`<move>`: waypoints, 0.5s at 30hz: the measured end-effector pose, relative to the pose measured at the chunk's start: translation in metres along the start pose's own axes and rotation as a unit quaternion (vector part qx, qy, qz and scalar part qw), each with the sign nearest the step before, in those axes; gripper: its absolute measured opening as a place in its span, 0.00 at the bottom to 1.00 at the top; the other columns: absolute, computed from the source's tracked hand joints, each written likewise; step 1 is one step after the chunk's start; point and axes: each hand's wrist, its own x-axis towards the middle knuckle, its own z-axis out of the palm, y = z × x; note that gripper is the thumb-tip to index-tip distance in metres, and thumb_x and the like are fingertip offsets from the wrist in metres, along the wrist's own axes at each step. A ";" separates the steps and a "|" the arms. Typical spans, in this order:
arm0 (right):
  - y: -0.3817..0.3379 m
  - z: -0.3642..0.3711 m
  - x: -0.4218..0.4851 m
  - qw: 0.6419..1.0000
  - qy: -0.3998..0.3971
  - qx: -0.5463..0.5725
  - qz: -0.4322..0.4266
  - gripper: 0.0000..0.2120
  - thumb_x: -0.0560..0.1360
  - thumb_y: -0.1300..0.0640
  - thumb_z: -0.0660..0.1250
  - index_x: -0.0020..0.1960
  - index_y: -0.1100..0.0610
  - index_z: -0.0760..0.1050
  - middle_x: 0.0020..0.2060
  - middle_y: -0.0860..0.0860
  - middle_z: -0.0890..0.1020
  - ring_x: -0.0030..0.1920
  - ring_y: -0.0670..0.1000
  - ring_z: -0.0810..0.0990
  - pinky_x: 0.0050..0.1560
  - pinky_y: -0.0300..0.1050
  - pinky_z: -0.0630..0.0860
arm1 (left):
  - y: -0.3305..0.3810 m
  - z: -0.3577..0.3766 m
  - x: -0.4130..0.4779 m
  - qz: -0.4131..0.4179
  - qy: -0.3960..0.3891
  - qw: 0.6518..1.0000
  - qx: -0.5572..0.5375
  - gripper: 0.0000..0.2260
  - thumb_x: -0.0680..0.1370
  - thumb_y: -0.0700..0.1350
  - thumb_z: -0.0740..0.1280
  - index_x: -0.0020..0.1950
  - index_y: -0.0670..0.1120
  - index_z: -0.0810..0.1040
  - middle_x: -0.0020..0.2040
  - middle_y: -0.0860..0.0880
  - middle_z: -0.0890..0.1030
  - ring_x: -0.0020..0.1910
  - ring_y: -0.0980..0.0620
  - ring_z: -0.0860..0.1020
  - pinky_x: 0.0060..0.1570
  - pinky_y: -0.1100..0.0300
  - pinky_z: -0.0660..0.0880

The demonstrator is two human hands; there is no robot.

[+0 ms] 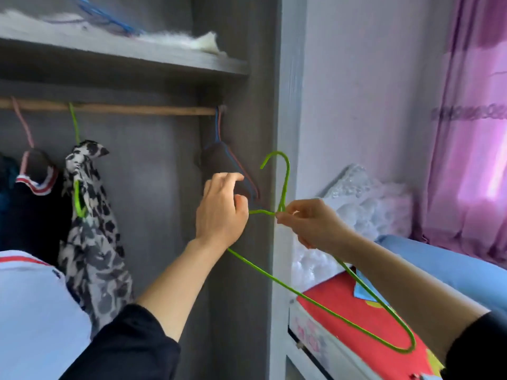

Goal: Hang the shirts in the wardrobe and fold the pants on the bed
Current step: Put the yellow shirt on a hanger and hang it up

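My right hand (304, 223) pinches the neck of an empty green wire hanger (315, 300), just below its hook, in front of the wardrobe's right side panel. The hanger's left arm runs behind my left hand (222, 212), whose loosely curled fingers point up at the empty blue and pink hangers (219, 133) at the right end of the wooden rod (137, 109). A black-and-white patterned shirt (90, 242) hangs from a green hanger on the rod. Left of it a dark shirt with a red-and-white collar (35, 182) hangs from a pink hanger. A white garment (30, 311) fills the lower left.
A grey shelf (123, 56) above the rod carries white fabric and a blue hanger. The wardrobe's side panel (285, 105) stands between the rod and the bed. The bed (444, 267) at the right has a blue sheet, a red cloth and a white pillow. Purple curtains hang behind.
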 end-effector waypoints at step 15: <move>0.153 -0.217 -0.183 0.977 0.065 -0.066 0.190 0.12 0.73 0.58 0.72 0.32 0.56 0.76 0.17 0.48 0.70 0.18 0.45 0.67 0.21 0.34 0.64 | 0.214 0.196 -0.144 0.042 -0.269 0.958 -0.093 0.17 0.75 0.40 0.60 0.64 0.46 0.73 0.61 0.47 0.73 0.62 0.48 0.68 0.54 0.53 0.71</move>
